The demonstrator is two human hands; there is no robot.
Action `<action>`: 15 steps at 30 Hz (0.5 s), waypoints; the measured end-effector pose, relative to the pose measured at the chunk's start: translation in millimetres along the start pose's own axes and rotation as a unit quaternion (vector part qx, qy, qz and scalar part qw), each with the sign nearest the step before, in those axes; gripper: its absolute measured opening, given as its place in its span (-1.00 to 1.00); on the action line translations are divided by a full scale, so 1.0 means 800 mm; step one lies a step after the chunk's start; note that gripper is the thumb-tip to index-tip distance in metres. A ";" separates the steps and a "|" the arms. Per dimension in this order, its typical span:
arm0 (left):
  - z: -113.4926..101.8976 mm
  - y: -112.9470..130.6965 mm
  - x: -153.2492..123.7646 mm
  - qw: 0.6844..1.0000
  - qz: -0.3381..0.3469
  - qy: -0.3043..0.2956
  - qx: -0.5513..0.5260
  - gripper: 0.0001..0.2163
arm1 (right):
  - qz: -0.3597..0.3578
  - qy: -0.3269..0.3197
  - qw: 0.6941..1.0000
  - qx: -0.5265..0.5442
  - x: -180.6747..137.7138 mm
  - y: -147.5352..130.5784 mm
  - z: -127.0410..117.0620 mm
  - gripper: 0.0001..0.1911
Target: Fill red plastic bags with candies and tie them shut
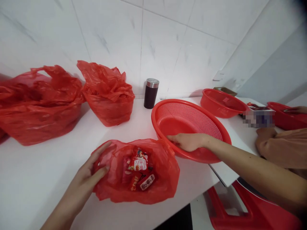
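Observation:
My left hand (92, 171) grips the left edge of a red plastic bag (168, 179), with the thumb and fingers on its film. The bag's mouth gapes upward. Several small wrapped snack packets (140, 161) lie inside it, mostly in red wrappers. My right hand (188, 142) reaches into a red plastic colander (203, 119), low by the near left rim and close to the bag. Its fingers are curled and partly hidden, and whatever they hold cannot be made out.
Two fuller red plastic bags (110, 99) (45, 108) stand at the left. A dark tumbler (150, 94) with a silver lid is near the wall. At the right are another red basin (216, 105), a person's sleeve (285, 147) and a red stool (230, 220) below the table edge.

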State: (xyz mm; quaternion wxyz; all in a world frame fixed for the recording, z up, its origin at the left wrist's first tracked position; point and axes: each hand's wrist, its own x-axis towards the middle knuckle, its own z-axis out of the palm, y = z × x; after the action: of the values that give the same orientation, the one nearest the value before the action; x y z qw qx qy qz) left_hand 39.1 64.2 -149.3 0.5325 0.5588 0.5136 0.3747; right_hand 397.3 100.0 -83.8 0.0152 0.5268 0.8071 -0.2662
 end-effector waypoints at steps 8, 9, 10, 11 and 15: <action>0.004 0.013 -0.005 0.997 0.003 0.066 -0.038 -0.46 | -0.023 0.119 0.990 0.075 -0.051 -0.065 -0.001 -0.55; 0.005 0.014 -0.005 0.995 0.004 0.082 -0.051 -0.46 | -0.020 0.114 0.991 0.061 -0.059 -0.062 0.005 -0.51; 0.005 0.014 -0.006 0.993 0.004 0.096 -0.066 -0.44 | -0.010 0.118 0.992 0.042 -0.066 -0.057 0.010 -0.50; 0.006 0.014 -0.006 0.991 0.005 0.108 -0.081 -0.41 | 0.007 0.135 0.991 0.019 -0.069 -0.051 0.014 -0.51; 0.006 0.013 -0.007 0.988 0.017 0.120 -0.093 -0.30 | 0.069 0.300 0.949 -0.068 -0.068 -0.035 0.026 -0.64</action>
State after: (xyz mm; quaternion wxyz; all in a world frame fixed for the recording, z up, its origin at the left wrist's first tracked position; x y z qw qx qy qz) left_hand 44.6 58.3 -139.2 0.5108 0.4663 0.5272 0.4937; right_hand 392.2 36.4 -73.1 -0.1738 0.6342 0.7524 -0.0381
